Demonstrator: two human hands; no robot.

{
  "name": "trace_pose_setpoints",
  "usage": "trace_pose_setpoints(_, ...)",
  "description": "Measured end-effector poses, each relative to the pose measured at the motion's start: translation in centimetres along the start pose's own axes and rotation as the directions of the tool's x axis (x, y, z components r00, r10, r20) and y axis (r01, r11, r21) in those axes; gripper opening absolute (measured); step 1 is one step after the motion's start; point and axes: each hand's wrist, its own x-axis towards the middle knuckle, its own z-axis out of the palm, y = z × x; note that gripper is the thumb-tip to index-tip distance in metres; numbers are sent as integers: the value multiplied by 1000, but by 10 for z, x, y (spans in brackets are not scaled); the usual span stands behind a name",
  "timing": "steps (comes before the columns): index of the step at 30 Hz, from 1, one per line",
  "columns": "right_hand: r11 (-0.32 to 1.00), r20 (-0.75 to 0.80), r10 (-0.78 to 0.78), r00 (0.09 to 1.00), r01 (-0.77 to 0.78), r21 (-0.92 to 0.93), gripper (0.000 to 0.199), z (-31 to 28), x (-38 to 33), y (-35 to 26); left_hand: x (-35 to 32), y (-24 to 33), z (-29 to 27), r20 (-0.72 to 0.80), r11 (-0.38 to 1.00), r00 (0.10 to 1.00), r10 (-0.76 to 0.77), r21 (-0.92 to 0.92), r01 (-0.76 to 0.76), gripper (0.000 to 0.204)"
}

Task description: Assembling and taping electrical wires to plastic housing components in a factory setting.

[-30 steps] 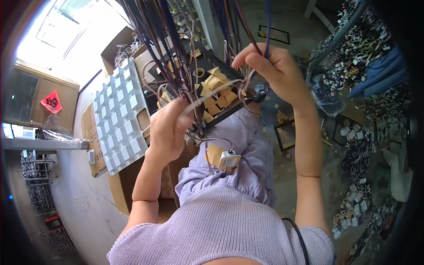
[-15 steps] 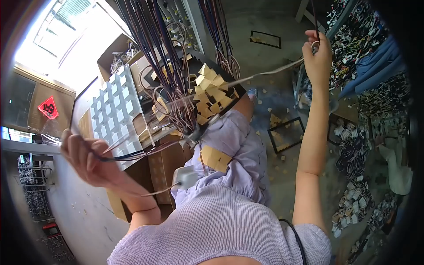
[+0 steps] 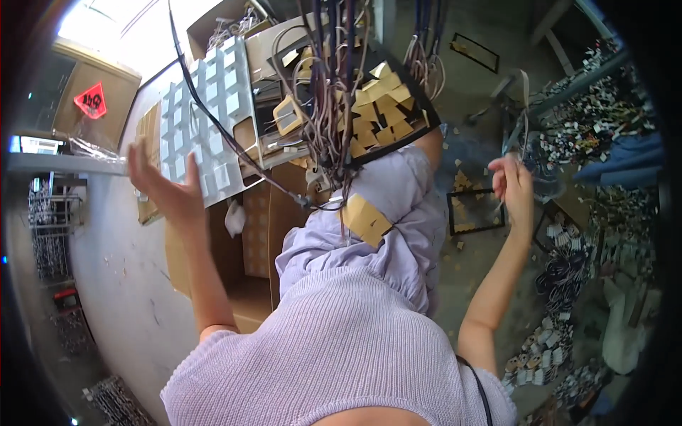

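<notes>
My left hand (image 3: 174, 195) is raised beside the grey tray, its fingers spread and nothing in them. A dark cable (image 3: 213, 117) slants past it from above, down to a bundle of wires (image 3: 330, 135) hanging over my lap. A white plug-like piece (image 3: 235, 219) hangs below the tray. My right hand (image 3: 514, 188) is at the right with its fingers curled inward. Just above it a pale strip (image 3: 526, 106) hangs beside a metal stand. Whether the fingers grip the strip is hidden. A folded tan card piece (image 3: 365, 220) lies on my lap.
A grey tray with raised square blocks (image 3: 206, 89) stands at the left above an open carton (image 3: 284, 241). Tan card pieces fill a black frame (image 3: 433, 117) ahead. Another black frame (image 3: 486, 228) lies on the floor. Piled cable bundles (image 3: 561, 284) line the right side.
My left hand has let go of the dark cable and opened. My right hand has come down and closer, and the pale strip no longer stretches across between it and the wire bundle.
</notes>
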Motion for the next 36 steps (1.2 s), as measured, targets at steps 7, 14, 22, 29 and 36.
trace_pose_setpoints(7,432,295,-360,885,-122,893,50,96,-39,-99,-59,196,-1,600,-58,467,650,-573,818,51)
trace_pose_setpoints(14,516,-84,-172,981,162,841,42,32,5,-21,-50,106,-2,882,241,172,438,-300,923,17)
trace_pose_setpoints(22,538,603,-491,629,763,-357,59,154,-79,-105,-98,86,-15,710,598,511,484,-695,400,16)
trace_pose_setpoints(29,807,827,-364,429,588,51,9,275,-78,-86,-70,-29,23,373,681,915,-151,-632,370,17)
trace_pose_setpoints(36,494,704,-482,521,825,-273,52,413,-34,-115,-84,-145,140,476,939,870,129,-341,47,38)
